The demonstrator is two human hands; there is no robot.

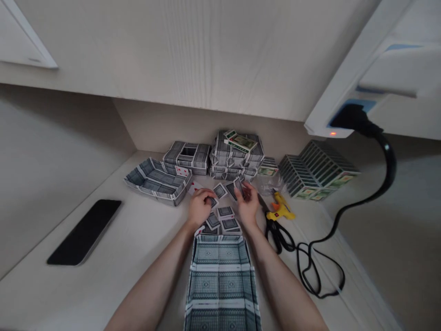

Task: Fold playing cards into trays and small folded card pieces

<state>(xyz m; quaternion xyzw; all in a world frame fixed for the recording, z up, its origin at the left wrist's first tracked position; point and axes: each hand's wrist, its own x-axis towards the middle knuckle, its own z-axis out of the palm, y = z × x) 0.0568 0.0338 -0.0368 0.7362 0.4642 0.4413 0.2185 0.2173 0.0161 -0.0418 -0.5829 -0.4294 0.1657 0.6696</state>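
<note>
My left hand (199,207) rests curled over small folded card pieces (223,219) scattered on the white desk (113,257), its fingers pinching one of them. My right hand (247,202) is closed on a folded card piece (237,185), held just above the scattered ones. Between my forearms lies a long tray made of playing cards (220,280), grey patterned, open side up.
Another card tray (155,181) and stacked card boxes (234,156) stand at the back. Rows of card packs (317,172) lean at the right. A yellow glue gun (280,207), black scissors (279,234) and a black cable (320,271) lie right of my hands. A black phone (84,232) lies left.
</note>
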